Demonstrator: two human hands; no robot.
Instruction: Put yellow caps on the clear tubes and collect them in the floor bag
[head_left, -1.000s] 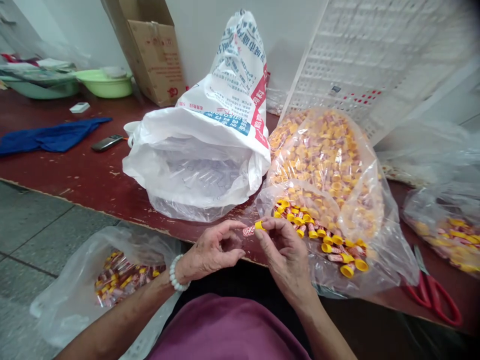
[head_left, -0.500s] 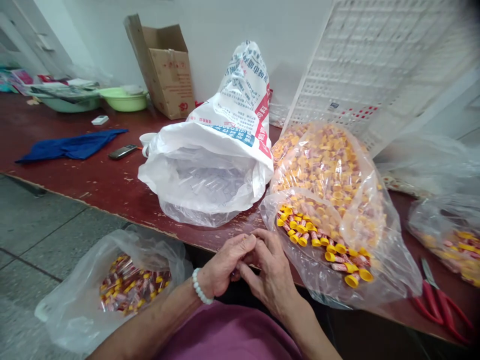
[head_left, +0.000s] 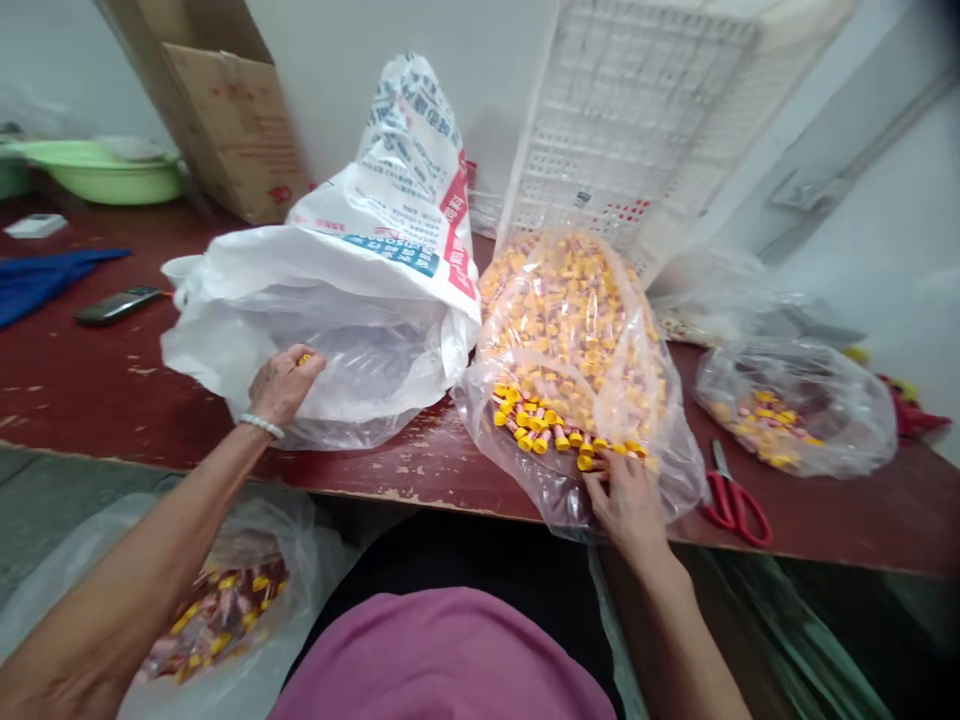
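Pinching a light, slippery yellow plastic cap (head_left: pixel 304 358), our left hand (head_left: pixel 283 385) sits inside the white plastic sack (head_left: pixel 352 345); our right fingers (head_left: pixel 616 490) spread on the clear plastic bag (head_left: pixel 667 470).

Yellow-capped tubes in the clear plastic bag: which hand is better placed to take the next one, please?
Probably the right hand: it touches the clear plastic bag beside the yellow-capped tubes, while the left hand is far off at the white sack.
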